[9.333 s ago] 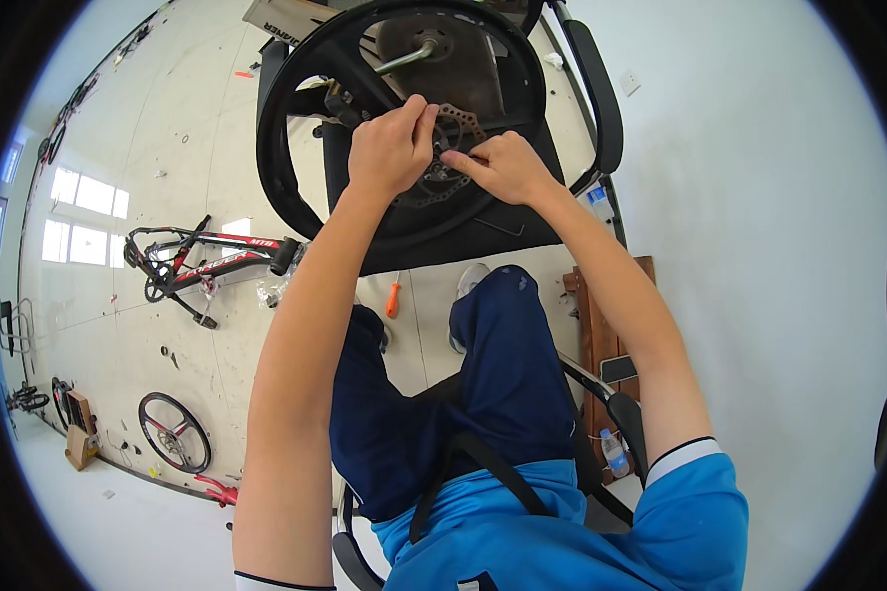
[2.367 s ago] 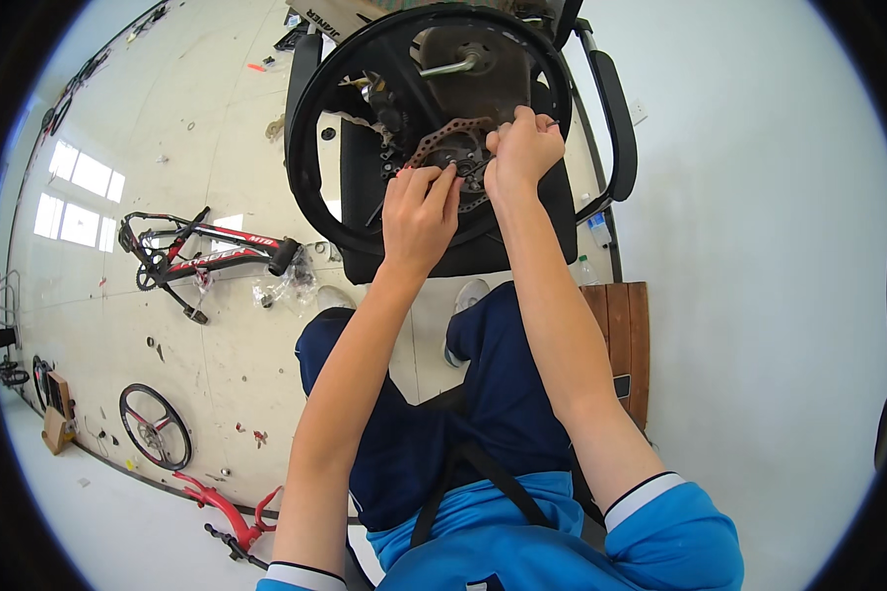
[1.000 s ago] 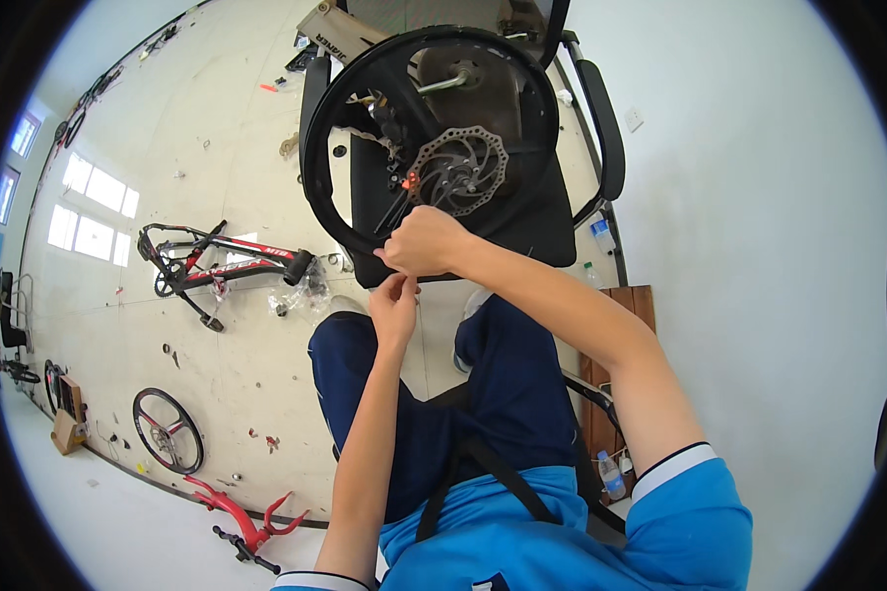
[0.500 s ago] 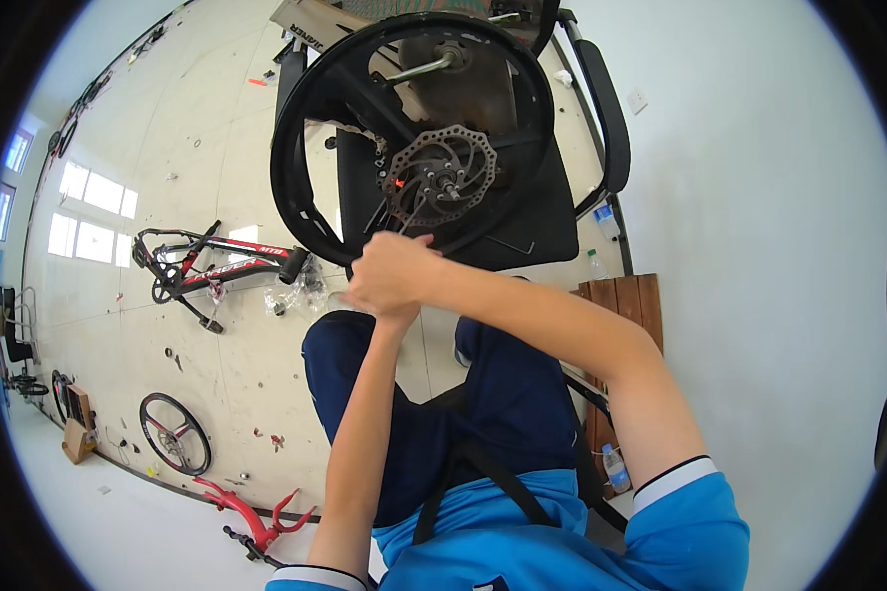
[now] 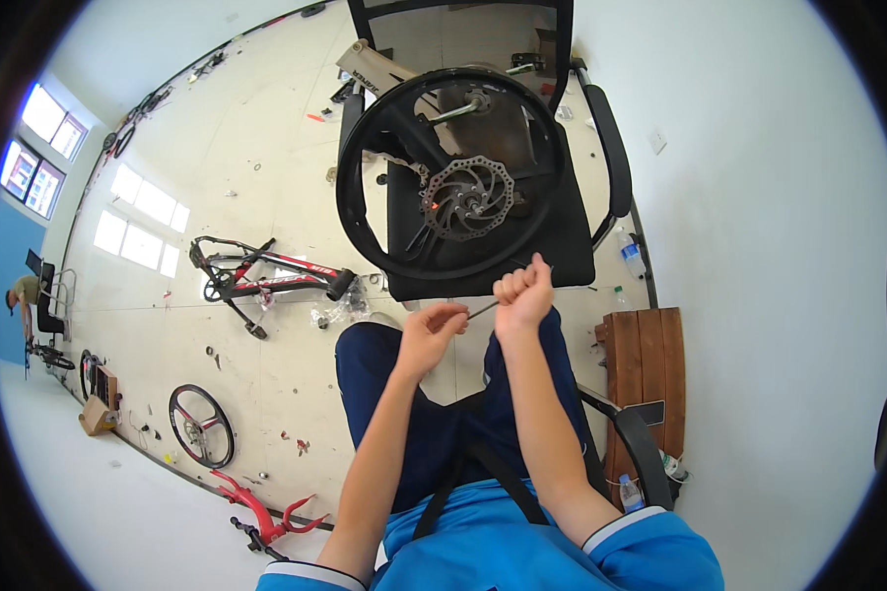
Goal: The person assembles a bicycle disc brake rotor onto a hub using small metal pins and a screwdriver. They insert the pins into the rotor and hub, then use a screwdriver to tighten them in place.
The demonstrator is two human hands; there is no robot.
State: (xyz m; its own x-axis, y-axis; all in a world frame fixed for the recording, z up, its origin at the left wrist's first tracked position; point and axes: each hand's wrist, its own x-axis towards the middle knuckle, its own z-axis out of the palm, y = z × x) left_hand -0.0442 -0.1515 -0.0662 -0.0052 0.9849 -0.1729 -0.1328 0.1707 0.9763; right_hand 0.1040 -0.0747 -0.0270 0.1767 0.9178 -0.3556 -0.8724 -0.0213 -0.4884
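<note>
A thin dark rod, likely a hex key [image 5: 483,309], spans the gap between my hands, just in front of the chair seat. My right hand [image 5: 524,300] is closed around its one end. At the other end, the fingertips of my left hand [image 5: 431,337] pinch it. Beyond my hands a black bicycle wheel [image 5: 353,207] lies on the black chair seat [image 5: 572,241]. Its perforated brake disc [image 5: 470,197] faces up, with an axle at the centre. Slim dark tools [image 5: 420,239] show through the wheel, left of the disc.
A red, black and white bike frame [image 5: 286,271] lies on the floor at left, near a loose wheel [image 5: 202,426] and a red fork [image 5: 261,512]. To my right stands a wooden bench [image 5: 641,364] by the wall. A person [image 5: 25,294] is far left.
My hands, which were together by the wheel's lower rim, have come back and to the right. They are now apart with the thin rod between them. The view has shifted.
</note>
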